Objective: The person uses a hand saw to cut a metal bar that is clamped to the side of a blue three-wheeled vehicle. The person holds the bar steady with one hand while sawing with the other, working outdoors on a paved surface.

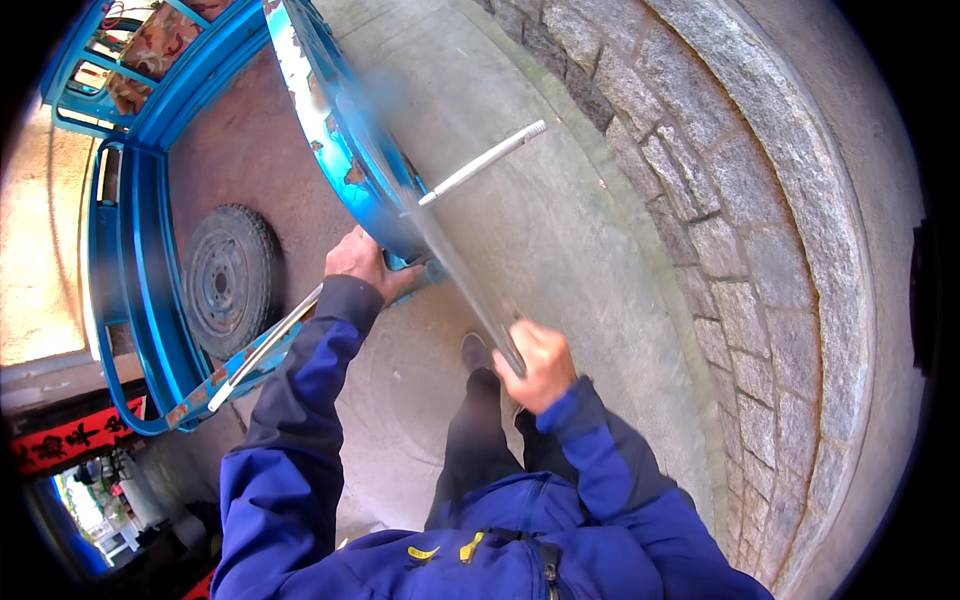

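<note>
Nearest the camera is a blue jacket (620, 560), below both hands. The left hand (358, 262) curls round the near end of a blue panel (345, 195); the right hand (540, 362) is closed in a fist on the lower end of a blurred bar (460, 270). The bar slants forward to the panel; whether they touch is unclear. Ahead of the right hand juts a silver rod (485, 162). Left of the left hand, a tyre (232, 280) sits in a cargo bed (240, 150). With bar and panel already gripped, work seems under way; what remains cannot be told.
</note>
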### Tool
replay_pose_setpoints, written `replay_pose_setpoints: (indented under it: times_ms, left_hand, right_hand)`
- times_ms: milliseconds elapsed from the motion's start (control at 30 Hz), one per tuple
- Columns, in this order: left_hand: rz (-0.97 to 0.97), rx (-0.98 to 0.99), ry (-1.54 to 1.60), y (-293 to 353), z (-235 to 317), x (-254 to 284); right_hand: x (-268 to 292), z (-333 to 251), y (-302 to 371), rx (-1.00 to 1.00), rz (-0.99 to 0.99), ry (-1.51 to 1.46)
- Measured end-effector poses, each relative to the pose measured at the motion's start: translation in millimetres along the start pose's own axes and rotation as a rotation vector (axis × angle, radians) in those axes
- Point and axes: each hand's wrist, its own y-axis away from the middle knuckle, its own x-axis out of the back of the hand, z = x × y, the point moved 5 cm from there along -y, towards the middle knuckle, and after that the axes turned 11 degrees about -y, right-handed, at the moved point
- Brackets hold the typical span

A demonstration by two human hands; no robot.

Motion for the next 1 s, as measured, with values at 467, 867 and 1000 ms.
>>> replay_pose_setpoints:
  times_ms: [467, 867, 1000]
  left_hand:
    - [0.007, -0.003, 0.013, -1.9, 5.7, 4.8]
    - [0.015, 0.021, 0.011, -3.3, 5.0, 5.5]
    - [0.035, 0.001, 0.015, -1.7, 5.8, 6.5]
  right_hand:
    - [-1.9, -2.5, -26.8, 0.002, 0.006, 0.006]
    - [9.4, -12.9, -28.0, 0.038, 0.003, -0.024]
    - [4.5, -4.7, -11.1, 0.024, 0.004, -0.005]
